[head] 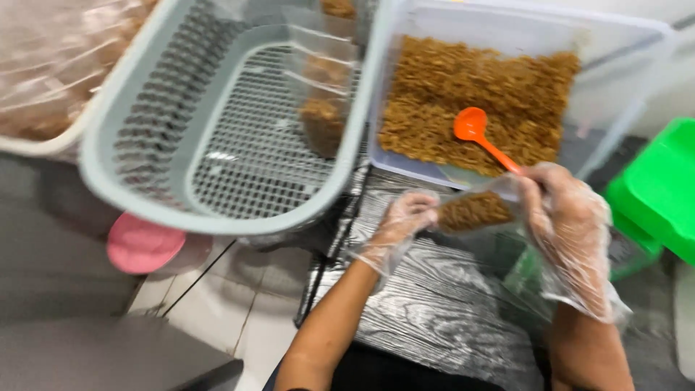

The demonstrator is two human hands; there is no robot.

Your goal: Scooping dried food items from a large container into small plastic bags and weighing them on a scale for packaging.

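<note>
My left hand (402, 221) and right hand (565, 217), both in thin clear plastic gloves, pinch the two ends of a small clear plastic bag of brown fried snack (474, 210) above the grey wood-grain table (427, 304); keeping it level seems wise against spilling.

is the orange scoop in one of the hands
No, the orange scoop lies in the clear tub on the brown snack; both gloved hands hold a small filled bag.
</note>
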